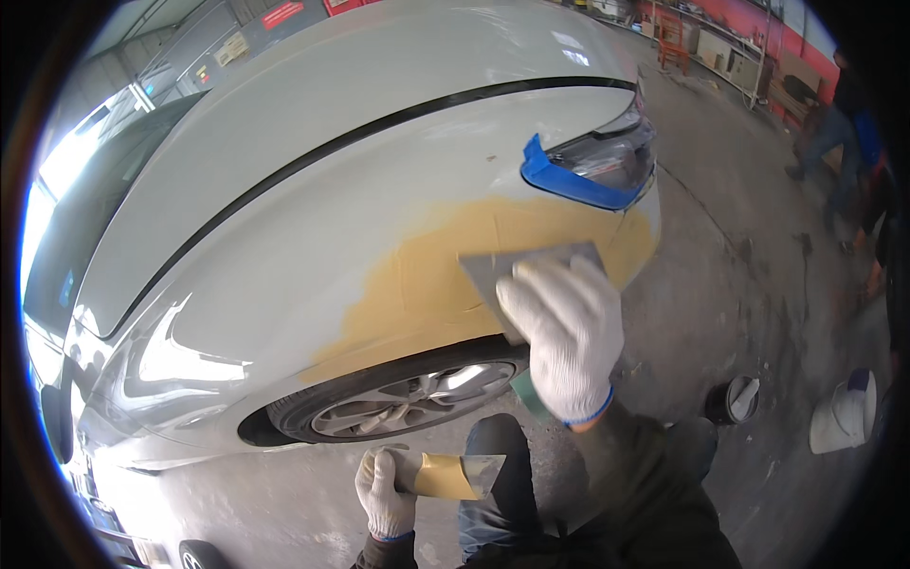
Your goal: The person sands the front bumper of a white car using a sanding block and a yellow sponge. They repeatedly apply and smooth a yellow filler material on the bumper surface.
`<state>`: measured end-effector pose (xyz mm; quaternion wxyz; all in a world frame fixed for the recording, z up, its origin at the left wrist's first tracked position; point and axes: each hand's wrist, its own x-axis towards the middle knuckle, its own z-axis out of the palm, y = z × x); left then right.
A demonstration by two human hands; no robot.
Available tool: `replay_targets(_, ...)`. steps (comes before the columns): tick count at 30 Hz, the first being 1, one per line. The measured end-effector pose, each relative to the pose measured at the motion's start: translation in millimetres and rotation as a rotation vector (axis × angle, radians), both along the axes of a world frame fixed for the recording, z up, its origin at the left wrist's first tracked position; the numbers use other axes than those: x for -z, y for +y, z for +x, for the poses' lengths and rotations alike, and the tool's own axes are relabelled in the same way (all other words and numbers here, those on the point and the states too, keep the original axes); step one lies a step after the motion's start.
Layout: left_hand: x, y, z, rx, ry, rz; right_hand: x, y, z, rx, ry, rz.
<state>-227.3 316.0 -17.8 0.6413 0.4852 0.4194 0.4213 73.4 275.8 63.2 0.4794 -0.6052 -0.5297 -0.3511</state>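
Note:
A pale grey-white car's front fender [313, 247] spreads before me, with a wide patch of yellow body filler [408, 280] above the front wheel [408, 403]. My right hand [564, 327], in a white knit glove, is closed on a flat grey metal spreader [488, 273]. That spreader lies over the filler patch below the headlight [607, 161]; whether its whole edge touches cannot be seen. Lower down, my gloved left hand [384, 498] grips a second metal spreader [486, 474] by its left end. A yellow smear of filler [443, 476] sits on that blade.
Blue masking tape [573, 185] edges the headlight. On the concrete floor at right stand a dark can [732, 400] and a white bucket [839, 422]. A person [836, 142] is at the far right. An orange chair [673, 45] and shelving [730, 57] are at the back.

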Motion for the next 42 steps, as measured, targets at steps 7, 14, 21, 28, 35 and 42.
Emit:
replay_targets(7,-7.2,-3.9,11.8,0.013,0.101,0.083,29.1,1.3,7.1,-0.107,0.07,0.007)
replay_targets(14,-15.6,-5.3,14.5,0.018,0.195,0.067,22.4,-12.7,43.2,0.075,0.015,0.027)
replay_targets(21,-17.2,-7.9,23.8,-0.024,0.171,0.069,78.3,-8.8,15.0,-0.109,0.117,-0.017)
replay_targets(28,-29.4,-13.9,37.1,0.037,0.214,0.132,67.1,-9.4,65.4,0.049,0.051,0.179)
replay_targets(35,-26.2,-7.9,62.2,-0.002,0.063,0.223,91.8,-35.0,30.1,-0.122,0.22,0.186)
replay_targets(42,-54.3,-10.1,129.6,0.218,0.249,0.528,27.9,-118.0,15.1,-0.857,1.494,-0.078)
